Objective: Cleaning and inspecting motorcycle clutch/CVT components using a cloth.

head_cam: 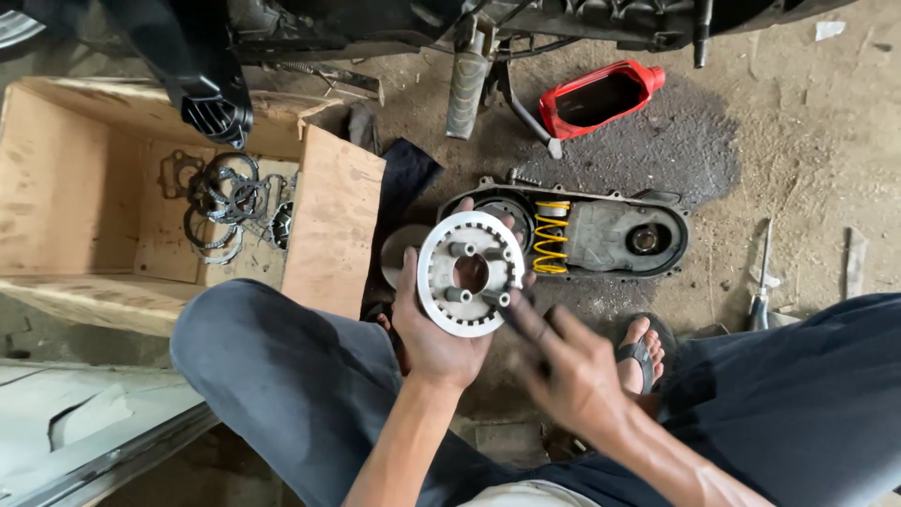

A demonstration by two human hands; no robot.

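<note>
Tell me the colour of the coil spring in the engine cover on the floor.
Yellow: the coil spring sits in the grey engine cover, clearest in the head view.

The left hand (434,329) cradles a round, silver, toothed metal clutch disc (469,273) with a central hole and raised posts, palm beneath it, fingers curled up behind its rim; the right hand (568,371), blurred, has its fingertips (518,312) at the disc's lower right edge. Just beyond the disc a grey metal engine cover (610,235) lies on the stained concrete floor (798,141), a yellow coil spring (551,238) resting in it; farther off sits a red plastic oil container (601,97). To the left stands an open wooden crate (84,188) holding dark metal rings (225,202); a screwdriver (762,282) lies at the right.
</note>
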